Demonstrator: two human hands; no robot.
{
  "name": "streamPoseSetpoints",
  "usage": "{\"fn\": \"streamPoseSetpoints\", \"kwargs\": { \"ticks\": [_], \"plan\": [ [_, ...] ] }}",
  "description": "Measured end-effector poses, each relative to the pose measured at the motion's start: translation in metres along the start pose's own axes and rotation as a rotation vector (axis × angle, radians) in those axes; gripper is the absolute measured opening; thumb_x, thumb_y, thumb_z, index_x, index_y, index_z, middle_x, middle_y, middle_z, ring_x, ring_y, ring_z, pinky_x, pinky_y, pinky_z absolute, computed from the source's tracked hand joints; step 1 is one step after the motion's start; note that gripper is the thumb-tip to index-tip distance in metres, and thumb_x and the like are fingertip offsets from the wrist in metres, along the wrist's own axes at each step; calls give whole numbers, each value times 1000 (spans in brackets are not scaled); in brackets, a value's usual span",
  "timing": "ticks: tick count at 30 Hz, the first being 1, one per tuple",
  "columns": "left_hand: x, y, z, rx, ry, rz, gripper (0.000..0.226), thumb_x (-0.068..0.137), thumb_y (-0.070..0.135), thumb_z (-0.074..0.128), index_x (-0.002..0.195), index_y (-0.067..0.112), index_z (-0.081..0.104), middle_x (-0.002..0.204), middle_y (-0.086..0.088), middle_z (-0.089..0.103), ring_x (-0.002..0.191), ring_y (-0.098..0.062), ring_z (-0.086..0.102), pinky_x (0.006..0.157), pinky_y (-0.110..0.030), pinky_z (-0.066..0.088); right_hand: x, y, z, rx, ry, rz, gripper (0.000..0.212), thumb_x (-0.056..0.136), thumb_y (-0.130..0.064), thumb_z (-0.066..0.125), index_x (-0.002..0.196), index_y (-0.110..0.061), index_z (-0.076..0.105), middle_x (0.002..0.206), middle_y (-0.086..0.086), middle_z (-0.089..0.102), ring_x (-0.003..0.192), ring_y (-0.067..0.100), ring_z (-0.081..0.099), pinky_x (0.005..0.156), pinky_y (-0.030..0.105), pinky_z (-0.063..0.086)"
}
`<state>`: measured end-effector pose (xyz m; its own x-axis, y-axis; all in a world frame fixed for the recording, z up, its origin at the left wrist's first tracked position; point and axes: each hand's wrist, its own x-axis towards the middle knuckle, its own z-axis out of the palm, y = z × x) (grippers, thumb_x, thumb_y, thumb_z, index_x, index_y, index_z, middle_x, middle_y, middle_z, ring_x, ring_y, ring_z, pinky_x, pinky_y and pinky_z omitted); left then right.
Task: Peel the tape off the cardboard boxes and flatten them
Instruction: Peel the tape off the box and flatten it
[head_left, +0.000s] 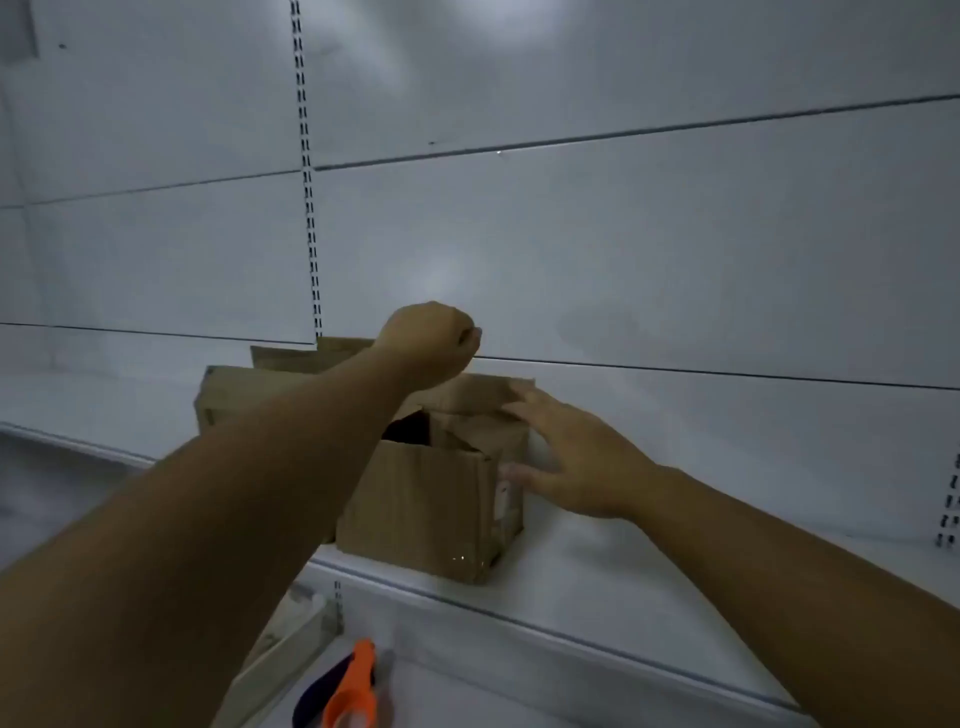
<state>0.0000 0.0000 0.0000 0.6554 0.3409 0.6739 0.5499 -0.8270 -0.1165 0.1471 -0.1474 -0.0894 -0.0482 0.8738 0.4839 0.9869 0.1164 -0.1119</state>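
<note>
Bracing box (426, 499) under right hand (576, 462), fingers (535, 410) released and splayed, likely for counter-pull; left hand (428, 338) clenched above, tape unseen.

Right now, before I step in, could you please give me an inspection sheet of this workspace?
Surface: white shelf, dimly lit.
Job's things: cardboard box upright on the shelf, top flaps partly open; more cardboard behind it to the left; tape too dim to make out.
Clutter: orange-handled tool and a cardboard piece on the level below.
Hands: left hand raised above the box, fingers curled, nothing visible in it; right hand open, fingers spread against the box's right side.
Cables: nothing seen.
Surroundings: white back panels with slotted uprights.
</note>
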Motion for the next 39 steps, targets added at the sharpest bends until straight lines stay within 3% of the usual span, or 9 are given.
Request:
{"fn": "streamPoseSetpoints", "kwargs": {
  "ticks": [4,7,14,19,22,24,27,33,39],
  "plan": [
    [-20,-16,-5,105,94,-5,43,95,27,38,56,10,45,49,0,42,48,-22,41,47,-25,20,16,-21,16,-33,-28,-80,67,84,-62,48,141,-31,32,154,-1,26,138,19,27,110,38,29],
    [-23,-21,-10,120,110,10,43,96,27,39,61,6,53,53,-6,50,49,-24,45,50,-25,29,19,-19,22,-47,-6,-58,38,89,-49,49,115,-22,56,117,1,60,108,19,54,83,30,42],
    [-16,-22,-23,94,269,21,44,94,25,45,55,5,50,47,-7,45,44,-26,42,51,-29,37,-3,14,9,147,233,42,15,93,-21,50,79,-20,53,66,-3,55,60,12,50,57,30,34],
    [6,-12,-23,-355,66,-166,37,93,38,47,86,8,68,82,-8,69,76,-25,63,72,-39,53,-20,52,-26,460,473,378,19,95,-11,46,81,-10,58,73,8,55,68,18,48,63,31,36],
    [16,15,-12,-736,-349,-221,51,85,50,57,127,22,55,126,3,54,116,-18,49,98,-36,39,-33,70,-55,698,514,568,30,98,-12,40,71,-12,54,69,4,49,63,16,44,55,25,35],
    [23,34,-6,-901,-418,-192,61,81,52,60,135,26,46,136,4,46,126,-17,41,103,-35,31,-42,78,-75,795,471,635,32,99,-15,40,71,-13,55,69,5,51,62,15,47,52,21,38],
    [35,62,-7,-1062,-433,-97,46,81,46,63,124,31,54,132,3,51,125,-19,44,106,-37,33,-52,81,-97,701,297,637,30,99,-21,40,76,-12,56,77,7,53,71,19,50,61,28,37],
    [33,118,16,-821,-747,13,39,78,59,61,107,34,67,111,6,66,101,-15,63,94,-36,49,-56,77,-128,605,104,731,32,96,-27,47,103,0,64,87,7,64,70,14,60,59,21,47],
    [21,133,57,-1226,-579,-416,32,85,43,62,96,15,73,95,-5,73,90,-25,69,79,-36,55,-78,97,-149,701,289,794,39,92,-48,48,112,-18,61,114,2,62,104,20,59,91,38,47]
  ]
}}
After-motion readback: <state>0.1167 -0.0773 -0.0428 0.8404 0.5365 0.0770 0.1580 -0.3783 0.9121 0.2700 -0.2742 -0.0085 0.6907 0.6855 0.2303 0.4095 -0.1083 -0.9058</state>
